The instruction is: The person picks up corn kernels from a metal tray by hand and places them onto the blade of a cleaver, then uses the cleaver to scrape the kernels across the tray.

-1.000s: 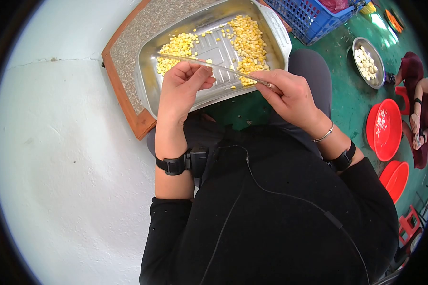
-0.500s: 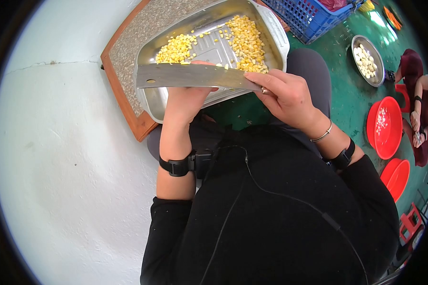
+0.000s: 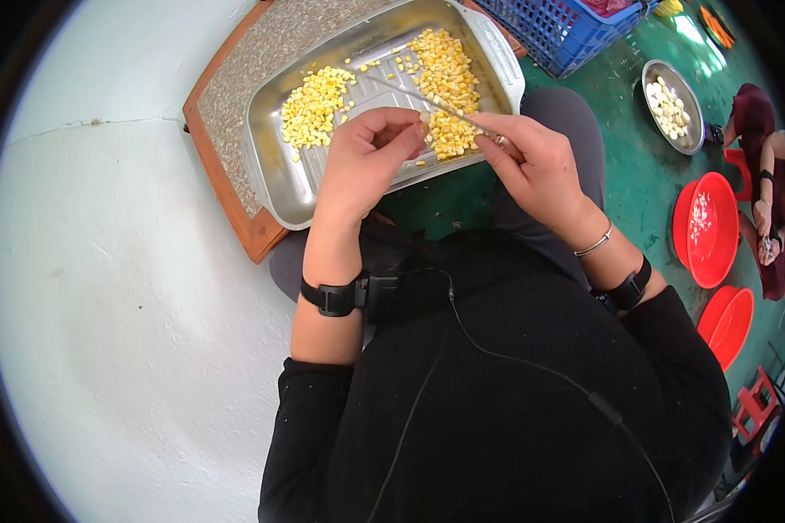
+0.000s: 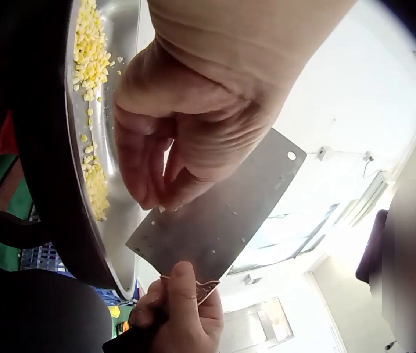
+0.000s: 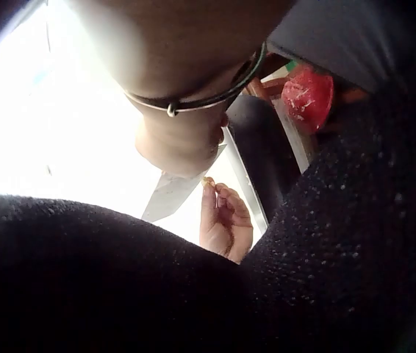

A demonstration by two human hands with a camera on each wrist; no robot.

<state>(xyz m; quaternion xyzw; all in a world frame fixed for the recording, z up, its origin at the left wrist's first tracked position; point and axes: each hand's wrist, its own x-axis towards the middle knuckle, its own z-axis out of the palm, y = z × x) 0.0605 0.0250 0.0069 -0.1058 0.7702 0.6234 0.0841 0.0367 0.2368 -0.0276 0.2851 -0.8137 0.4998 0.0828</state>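
Observation:
My right hand [image 3: 536,161] grips a cleaver by its handle. In the head view the blade stands nearly edge-on; the left wrist view shows its broad face [image 4: 223,202], dotted with small bits, and a hole near the far corner. My left hand [image 3: 366,161] pinches a small yellow corn kernel [image 5: 208,182] between thumb and fingertips, close beside the blade. Beneath both hands is a metal tray [image 3: 296,187]. It holds a left pile of corn kernels [image 3: 314,105] and a larger right pile [image 3: 449,74], with a few kernels scattered between.
The tray rests on a speckled, wood-edged table [image 3: 214,113] by a white wall [image 3: 105,261]. Rightward on the green floor are a blue crate [image 3: 576,44], a metal bowl [image 3: 693,131] of pale pieces, two red basins [image 3: 715,253] and a red stool [image 3: 756,405]. Another person [image 3: 763,174] sits there.
The cleaver turned its broad face up over the left hand half a second ago, then swung back edge-on. My left hand has shifted right, nearer the right hand.

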